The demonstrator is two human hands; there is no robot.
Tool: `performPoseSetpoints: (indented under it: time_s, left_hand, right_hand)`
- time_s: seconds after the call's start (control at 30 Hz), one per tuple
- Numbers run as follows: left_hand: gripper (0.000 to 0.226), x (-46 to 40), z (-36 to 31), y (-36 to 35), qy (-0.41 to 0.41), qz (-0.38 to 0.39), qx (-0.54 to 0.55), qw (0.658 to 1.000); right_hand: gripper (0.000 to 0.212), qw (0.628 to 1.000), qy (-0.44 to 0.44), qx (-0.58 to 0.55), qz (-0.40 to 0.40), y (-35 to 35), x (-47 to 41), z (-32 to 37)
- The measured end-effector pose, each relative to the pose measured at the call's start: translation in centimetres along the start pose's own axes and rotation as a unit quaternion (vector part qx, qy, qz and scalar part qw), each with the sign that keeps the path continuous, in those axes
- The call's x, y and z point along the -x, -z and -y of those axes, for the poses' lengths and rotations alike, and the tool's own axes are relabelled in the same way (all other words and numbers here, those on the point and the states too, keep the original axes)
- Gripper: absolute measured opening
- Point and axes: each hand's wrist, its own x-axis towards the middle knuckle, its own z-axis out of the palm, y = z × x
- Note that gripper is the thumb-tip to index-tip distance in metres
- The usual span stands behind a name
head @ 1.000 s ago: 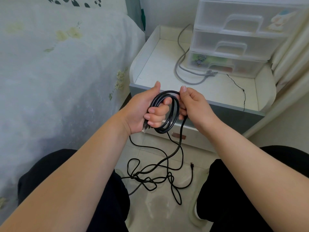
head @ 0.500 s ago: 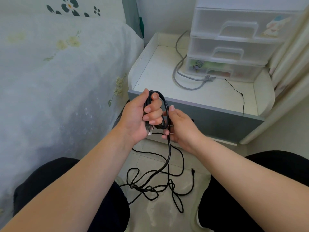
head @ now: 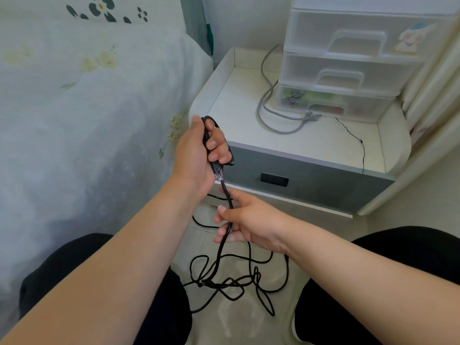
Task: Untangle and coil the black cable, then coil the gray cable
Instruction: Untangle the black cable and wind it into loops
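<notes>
Left hand (head: pixel 199 150) is closed in a fist around the loops of black cable (head: pixel 219 260) wound so far, with the clear plug poking out just below the fingers, while the right hand (head: pixel 245 224) sits lower, fingers curled lightly round the strand that runs down from the coil to the floor. Most of the black cable is not yet wound: it lies in a knotted heap on the floor (head: pixel 249 327) between the person's knees, several loops crossing through one tight point. That heap looks like the main risk. If the right hand draws the strand upward without first freeing the crossings, the pull would probably cinch the knot tighter or lift the whole tangle at once. A smaller risk is in the left hand, where the gathered loops appear only loosely stacked and could spring apart or slip off the fingers if the grip eases while a new turn is added. The gray cable (head: pixel 276 120) lies untouched in an open curve on the tabletop (head: pixel 323 145) of the bedside cabinet, in front of the plastic drawer unit (head: pixel 348 61), well apart from both hands. No brand or readable writing shows anywhere; the drawers carry only cartoon stickers.
</notes>
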Motion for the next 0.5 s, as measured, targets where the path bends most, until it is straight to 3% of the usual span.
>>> performPoseSetpoints:
  time_s: [0.1,0.2,0.3,0.4,0.5]
  left_hand:
    - [0.037,-0.3,0.0,0.0,-0.067,-0.014,-0.143,0.987]
    - [0.034,0.0,-0.1,-0.1,-0.146,-0.008,-0.316,0.937]
    - [0.029,0.3,0.3,0.2,-0.191,0.01,-0.485,0.854]
    - [0.025,0.5,1.1,0.6,-0.213,0.053,-0.649,0.729]
    - [0.037,0.8,1.4,0.6,-0.219,0.07,-0.744,0.627]
  right_hand:
    - [0.022,0.998,-0.004,-0.05,-0.03,0.2,-0.1,0.4]
    - [0.018,0.999,-0.008,-0.042,-0.027,0.5,0.3,0.6]
    - [0.024,0.994,0.023,0.08,-0.071,0.4,0.9,0.9]
    - [0.013,0.943,0.088,0.285,-0.15,0.8,1.1,1.4]
    - [0.015,0.913,0.118,0.349,-0.178,1.5,1.3,2.3]
